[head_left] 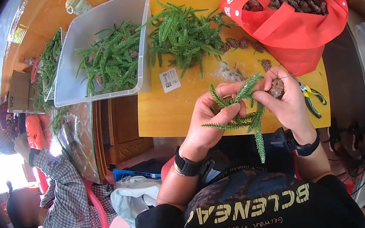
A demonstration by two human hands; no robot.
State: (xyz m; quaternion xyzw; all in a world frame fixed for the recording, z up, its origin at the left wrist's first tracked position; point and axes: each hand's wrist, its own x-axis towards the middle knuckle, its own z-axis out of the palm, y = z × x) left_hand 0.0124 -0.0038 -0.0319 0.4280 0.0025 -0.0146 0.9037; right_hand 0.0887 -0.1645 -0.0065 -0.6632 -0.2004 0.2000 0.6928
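Over the near part of the yellow board, my left hand (209, 119) is closed around a green artificial pine sprig (259, 138), with its thumb pressed on the middle where the needled branches meet. A brown pine cone (276, 89) sits in my right hand (291, 100), its thumb and fingers pinched close to the sprig's right side. A thin wire sticks out to the right of the cone. Both hands almost meet at the stem, and the fingers hide the exact joint. Black-and-yellow pliers (313, 98) lie just right of my right hand.
Loose sprigs (184, 33) heap on the yellow board (158, 113), with cones (241, 43) and a white label (170, 80) nearby. A clear bin (109, 95) holds finished-looking sprigs. The red bag (293, 33) is full of cones. Another person (62, 193) works at the left.
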